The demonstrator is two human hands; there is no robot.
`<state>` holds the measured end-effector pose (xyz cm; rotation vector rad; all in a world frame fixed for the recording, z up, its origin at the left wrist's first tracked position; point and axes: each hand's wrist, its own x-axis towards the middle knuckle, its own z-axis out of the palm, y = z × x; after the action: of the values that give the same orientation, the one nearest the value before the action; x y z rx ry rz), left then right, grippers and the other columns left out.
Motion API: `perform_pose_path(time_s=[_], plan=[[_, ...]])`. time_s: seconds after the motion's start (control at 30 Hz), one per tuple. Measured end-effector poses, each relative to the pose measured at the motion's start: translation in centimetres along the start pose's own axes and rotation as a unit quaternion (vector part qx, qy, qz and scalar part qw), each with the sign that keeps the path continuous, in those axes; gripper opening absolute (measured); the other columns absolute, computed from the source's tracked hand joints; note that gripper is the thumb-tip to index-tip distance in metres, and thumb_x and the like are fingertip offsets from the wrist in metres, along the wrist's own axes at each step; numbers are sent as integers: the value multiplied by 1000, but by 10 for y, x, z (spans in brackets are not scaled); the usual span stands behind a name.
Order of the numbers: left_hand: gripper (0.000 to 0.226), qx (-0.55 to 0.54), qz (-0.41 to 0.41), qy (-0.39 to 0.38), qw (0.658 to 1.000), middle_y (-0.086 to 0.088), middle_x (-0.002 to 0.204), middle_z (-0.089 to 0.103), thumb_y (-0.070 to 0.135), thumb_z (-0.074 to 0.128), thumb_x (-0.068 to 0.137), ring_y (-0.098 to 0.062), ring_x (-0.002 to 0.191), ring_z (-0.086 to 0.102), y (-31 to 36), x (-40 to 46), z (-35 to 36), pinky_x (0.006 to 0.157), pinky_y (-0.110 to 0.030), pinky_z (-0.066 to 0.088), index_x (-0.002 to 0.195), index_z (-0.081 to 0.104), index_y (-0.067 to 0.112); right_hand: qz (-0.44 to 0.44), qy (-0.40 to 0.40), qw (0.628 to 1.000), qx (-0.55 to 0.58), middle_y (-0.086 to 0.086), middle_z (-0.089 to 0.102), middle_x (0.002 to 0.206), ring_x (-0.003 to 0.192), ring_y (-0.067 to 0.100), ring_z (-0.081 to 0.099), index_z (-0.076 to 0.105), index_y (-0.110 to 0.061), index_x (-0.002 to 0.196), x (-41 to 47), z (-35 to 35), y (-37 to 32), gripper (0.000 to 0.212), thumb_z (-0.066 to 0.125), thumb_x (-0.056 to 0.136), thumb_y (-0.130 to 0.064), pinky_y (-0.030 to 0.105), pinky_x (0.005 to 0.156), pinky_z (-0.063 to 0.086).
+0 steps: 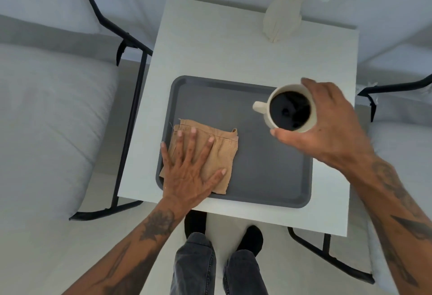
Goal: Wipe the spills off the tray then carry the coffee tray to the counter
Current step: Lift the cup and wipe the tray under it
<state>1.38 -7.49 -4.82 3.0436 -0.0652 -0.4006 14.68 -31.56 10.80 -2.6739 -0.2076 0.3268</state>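
Our left hand (187,173) presses flat, fingers spread, on the cloth (217,152) on the tray (264,173); our right hand (332,126) grips the mug (289,110) of coffee.

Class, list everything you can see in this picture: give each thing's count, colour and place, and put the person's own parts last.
tray: one, grey, on the table
cloth: one, tan, on the tray's left side
mug: one, cream, full of coffee, over the tray's far right corner
table: one, white, centre
vase: one, white, table's far edge
seats: two, pale, either side
left hand: flat on the cloth
right hand: gripping the mug
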Motion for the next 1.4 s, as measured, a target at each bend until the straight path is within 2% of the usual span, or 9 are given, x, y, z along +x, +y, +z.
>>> perform_pose_path(time_s=[0.23,0.37,0.6,0.93,1.1,1.2,1.27,1.33,1.4], plan=[[113,-114,-53,27,992,-15,166,-9,83,42,80,-31,153,-11,0,-7,-15,122,-55,-6,158,1,12,-20,-19,1000,11,0,44,136,105,-5,33,36,-23,143,-23,-11,-22,100,84,58,-48,3,85,25],[110,-117,-20,9,993,-12,167,-7,76,43,85,-27,154,-9,-20,-27,-9,122,-56,6,157,0,5,-41,-77,995,45,-9,37,137,107,-8,29,31,-27,146,-29,20,-44,102,82,61,-51,-10,80,21],[109,-98,-26,-1,995,-13,167,0,81,39,82,-30,154,-3,-20,-32,-1,122,-57,4,157,10,6,-80,-167,981,54,-6,34,144,127,11,40,26,-24,148,-31,98,-75,100,78,66,-50,26,103,42],[113,-105,-30,15,994,-15,165,12,85,41,76,-33,153,5,-21,-30,5,123,-55,3,155,23,6,33,-62,994,78,0,42,140,127,19,45,34,-21,144,-48,136,-84,95,73,67,-63,36,102,47],[111,-130,-30,-13,991,-14,166,8,83,42,78,-32,154,1,-22,-29,-3,122,-57,6,156,20,7,-22,-99,993,59,-5,38,143,128,13,42,25,-26,149,-40,129,-70,101,72,67,-61,37,101,48],[108,-177,-16,-28,984,-8,167,-5,79,43,82,-24,154,-10,-31,-31,-13,123,-57,6,158,7,12,-13,-161,982,95,-10,22,155,140,12,28,4,-38,152,-42,123,-63,116,74,65,-66,36,110,38],[97,-271,-19,-24,962,2,168,-6,67,50,88,-14,154,-8,-45,-34,-30,123,-50,16,159,2,21,13,-196,966,168,-19,10,159,146,10,20,-5,-47,149,-48,120,-53,124,79,60,-65,41,114,33],[88,-332,-4,18,943,5,167,12,56,59,88,-10,152,12,-57,-32,-51,114,-34,31,158,16,23,4,-189,961,200,-22,10,159,145,9,25,2,-50,147,-54,119,-40,116,80,63,-60,45,113,38],[87,-309,57,36,949,3,162,28,58,64,85,-6,147,22,-60,-22,-70,115,-22,23,155,27,20,-8,-177,960,215,-22,19,158,140,7,35,12,-46,150,-58,120,-34,104,77,70,-57,43,109,43]])
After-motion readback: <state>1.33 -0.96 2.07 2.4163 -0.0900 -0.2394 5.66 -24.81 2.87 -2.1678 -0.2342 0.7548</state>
